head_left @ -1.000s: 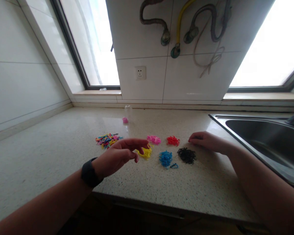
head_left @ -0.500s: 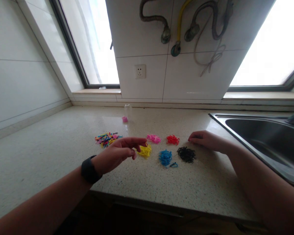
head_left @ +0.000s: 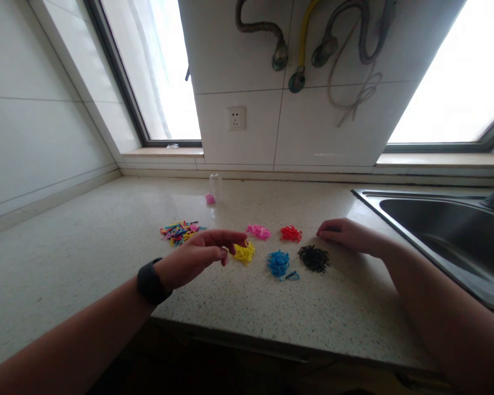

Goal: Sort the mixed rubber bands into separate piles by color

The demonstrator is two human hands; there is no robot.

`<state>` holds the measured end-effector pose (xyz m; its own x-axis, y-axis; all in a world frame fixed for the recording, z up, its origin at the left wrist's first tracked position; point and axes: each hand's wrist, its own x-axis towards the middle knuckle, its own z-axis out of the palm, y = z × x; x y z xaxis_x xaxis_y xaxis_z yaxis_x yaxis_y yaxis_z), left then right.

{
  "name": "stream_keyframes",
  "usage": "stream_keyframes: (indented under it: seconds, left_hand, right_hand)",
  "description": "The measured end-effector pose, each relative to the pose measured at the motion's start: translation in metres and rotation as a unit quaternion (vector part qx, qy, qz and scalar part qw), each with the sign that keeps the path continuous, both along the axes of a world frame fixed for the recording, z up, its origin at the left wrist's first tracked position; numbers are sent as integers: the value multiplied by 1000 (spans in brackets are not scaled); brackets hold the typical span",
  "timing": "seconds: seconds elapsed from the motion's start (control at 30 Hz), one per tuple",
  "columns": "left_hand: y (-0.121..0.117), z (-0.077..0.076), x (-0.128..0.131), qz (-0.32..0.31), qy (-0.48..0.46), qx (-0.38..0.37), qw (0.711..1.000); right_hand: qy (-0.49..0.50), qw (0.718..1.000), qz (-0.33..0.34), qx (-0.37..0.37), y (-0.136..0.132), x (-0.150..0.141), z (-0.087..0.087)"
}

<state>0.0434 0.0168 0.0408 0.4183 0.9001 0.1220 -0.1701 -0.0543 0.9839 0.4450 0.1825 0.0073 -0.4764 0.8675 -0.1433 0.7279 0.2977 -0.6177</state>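
Note:
Small rubber bands lie sorted by colour on a speckled countertop (head_left: 86, 247): a yellow pile (head_left: 244, 253), a pink pile (head_left: 258, 232), a red pile (head_left: 290, 235), a blue pile (head_left: 278, 264) and a black pile (head_left: 313, 258). A mixed-colour pile (head_left: 180, 231) lies to the left. My left hand (head_left: 197, 257), with a black band on the wrist, hovers just left of the yellow pile, fingers stretched out and loosely apart. My right hand (head_left: 348, 236) rests on the counter right of the red pile, fingers curled under.
A steel sink (head_left: 448, 236) is set into the counter at the right. A small clear bottle with a pink base (head_left: 213, 191) stands near the back wall. Hoses (head_left: 300, 49) and a wall socket (head_left: 236, 118) are on the tiled wall between two windows.
My left hand has drawn back a little to the left, uncovering more of the yellow pile. My right hand has stayed put.

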Motion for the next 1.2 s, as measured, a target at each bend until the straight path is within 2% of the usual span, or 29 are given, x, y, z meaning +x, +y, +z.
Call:
stream_keyframes:
  seconds: [0.17, 0.3, 0.47, 0.57, 0.7, 0.93, 1.2]
  left_hand:
    - [4, -3, -4, 11, 48, 17, 999]
    - [8, -4, -7, 27, 132, 43, 990]
    - [11, -10, -7, 59, 282, 96, 953]
    - [12, -16, -7, 69, 333, 132, 931]
    - [13, -19, -7, 71, 365, 141, 918]
    - [15, -22, -12, 72, 376, 121, 916]
    - [18, -25, -19, 59, 385, 166, 906]
  right_hand:
    - [0, 1000, -1, 5, -2, -2, 3]
    - [-3, 1000, 0, 6, -3, -2, 3]
    - [-5, 1000, -1, 3, -2, -2, 3]
    - [-3, 1000, 9, 5, -1, -2, 2]
    - [-7, 1000, 10, 10, -1, -1, 2]
    - [-15, 1000, 7, 9, -3, -3, 5]
    - [-1, 1000, 10, 3, 1, 1, 0]
